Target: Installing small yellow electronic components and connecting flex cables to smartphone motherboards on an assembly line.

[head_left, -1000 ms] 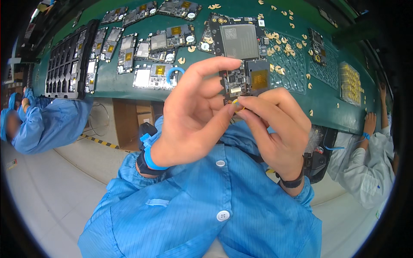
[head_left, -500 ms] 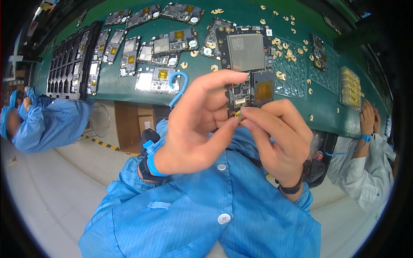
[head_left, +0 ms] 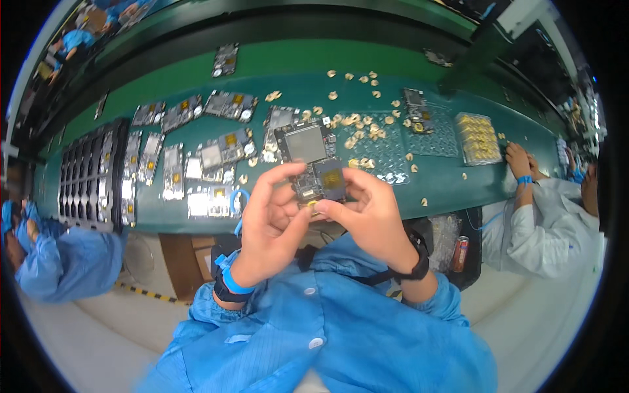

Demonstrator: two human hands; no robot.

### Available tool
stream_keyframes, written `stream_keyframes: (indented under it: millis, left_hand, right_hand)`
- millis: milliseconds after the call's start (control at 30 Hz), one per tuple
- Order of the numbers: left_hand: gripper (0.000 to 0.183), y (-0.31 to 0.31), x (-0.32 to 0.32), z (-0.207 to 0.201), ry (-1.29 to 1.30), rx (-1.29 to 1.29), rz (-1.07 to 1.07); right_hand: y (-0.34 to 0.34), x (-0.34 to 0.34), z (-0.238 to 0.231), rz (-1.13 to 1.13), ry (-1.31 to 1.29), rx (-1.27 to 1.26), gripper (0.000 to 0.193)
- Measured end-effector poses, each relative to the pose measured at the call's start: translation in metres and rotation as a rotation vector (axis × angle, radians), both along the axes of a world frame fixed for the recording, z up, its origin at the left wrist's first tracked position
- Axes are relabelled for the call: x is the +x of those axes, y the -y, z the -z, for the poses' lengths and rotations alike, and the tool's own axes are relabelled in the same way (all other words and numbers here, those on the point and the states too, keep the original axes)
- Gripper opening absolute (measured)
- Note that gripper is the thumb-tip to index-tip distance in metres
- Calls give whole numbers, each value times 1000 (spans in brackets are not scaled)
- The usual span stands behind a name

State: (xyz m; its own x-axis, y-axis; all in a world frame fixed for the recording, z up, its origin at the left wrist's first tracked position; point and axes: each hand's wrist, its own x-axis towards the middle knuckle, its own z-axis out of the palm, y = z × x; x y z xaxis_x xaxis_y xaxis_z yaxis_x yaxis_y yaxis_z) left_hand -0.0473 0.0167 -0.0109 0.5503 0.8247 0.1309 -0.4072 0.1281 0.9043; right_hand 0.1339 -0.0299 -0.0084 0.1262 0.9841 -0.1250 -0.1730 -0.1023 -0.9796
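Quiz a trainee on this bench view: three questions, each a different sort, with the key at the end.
1. True or false: the left hand and the right hand both hold the circuit board.

2. Which lies toward the left end of the green bench?
A) the clear box of yellow pieces
B) the black tray
C) the red can

3. Fill in: the wearer's blue wristband is on the ____ wrist.

Key: 1 true; 2 B; 3 left.

Blue smock (head_left: 262, 367), faint pinstripes, white buttons (head_left: 316, 342). Left hand (head_left: 268, 223) bare, bright blue strap (head_left: 230, 280) plus black band (head_left: 226, 294). Right hand (head_left: 373, 219) bare, black wristband (head_left: 418, 264), maybe a watch, bit blurry.
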Motion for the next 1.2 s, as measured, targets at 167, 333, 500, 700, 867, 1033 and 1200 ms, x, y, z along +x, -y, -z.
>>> stream_keyframes:
  millis: [167,333,500,700,867,1033,1200]
  left_hand:
    - [79,-49,24,-7,-398,315,-188]
    - [79,-67,21,-15,-282,230,-334]
    - [66,-62,8,5,-422,140,-246]
    - [51,-58,16,19,-485,118,-182]
    - [33,-52,16,19,-528,129,-167]
    - [28,-39,41,20,-551,119,-66]
    - [21,-16,57,15,-573,145,25]
  right_hand:
    - [-84,48,11,-35,339,174,20]
    - [-261,161,15,225,298,25,13]
    - [-325,214,59,494,1156,-155,45]
    - [-232,211,41,542,1426,256,23]
    - [-28,291,-11,617,1527,-166,20]
    - [37,383,25,632,1468,-63,25]
    - [38,380,29,442,1495,-10,21]
